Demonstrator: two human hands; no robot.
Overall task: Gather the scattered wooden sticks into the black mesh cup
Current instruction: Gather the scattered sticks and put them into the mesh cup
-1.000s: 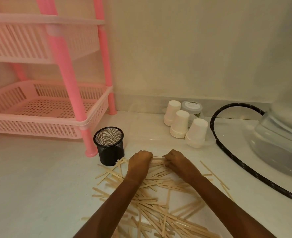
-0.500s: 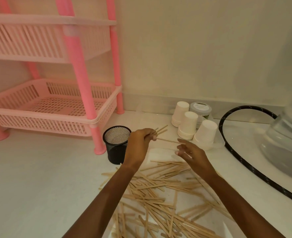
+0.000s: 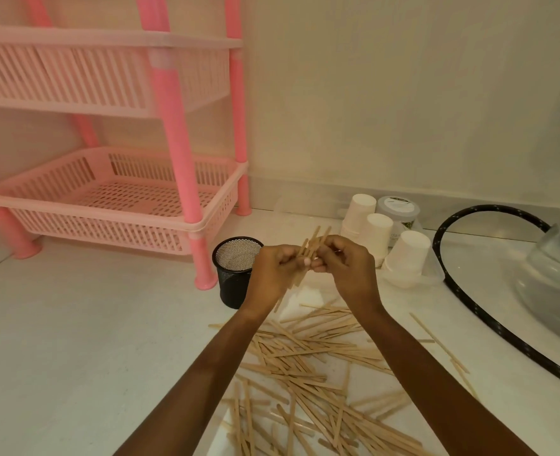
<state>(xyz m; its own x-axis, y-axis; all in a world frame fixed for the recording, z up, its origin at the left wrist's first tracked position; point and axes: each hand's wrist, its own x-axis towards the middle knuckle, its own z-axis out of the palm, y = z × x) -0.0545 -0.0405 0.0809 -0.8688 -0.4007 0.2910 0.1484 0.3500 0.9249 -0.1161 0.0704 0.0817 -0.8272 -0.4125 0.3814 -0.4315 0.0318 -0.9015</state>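
Hands meet in mid-air above the white table [image 3: 74,340], both on one small bundle of pale flat wooden sticks [image 3: 315,238].

- Left hand [image 3: 273,271]: fingers curled round the lower part of the bundle, taking its weight.
- Right hand [image 3: 347,268]: fingertips pinching the upper part. My guess is that it is squaring the sticks so they lie parallel.
- Bundle: tilted, tops leaning toward one o'clock, tails poking out below the left hand. Exact count cannot be told. Likely held steep so the ends can go down into a narrow mouth together.
- Round black mesh cup [image 3: 229,287]: upright on the table, at nine o'clock from the hands and just beside the left one. Mouth open, and no sticks show inside. Probably set close so each handful needs only a short trip.
- Loose heap of scattered wooden sticks [image 3: 305,353]: on the table at six o'clock from the hands, crossed every way, with a few strays out toward four o'clock. Most of the job looks undone.
- Other things: pink slatted plastic rack [image 3: 107,199] at ten o'clock; upturned white paper cups [image 3: 375,232] and a grey-lidded jar [image 3: 398,209] at two o'clock; black hoop of cord [image 3: 469,311] at three o'clock.

Judgement: aligning step, with the drop into the cup next. Risk is splayed ends catching the rim or tipping the light cup.
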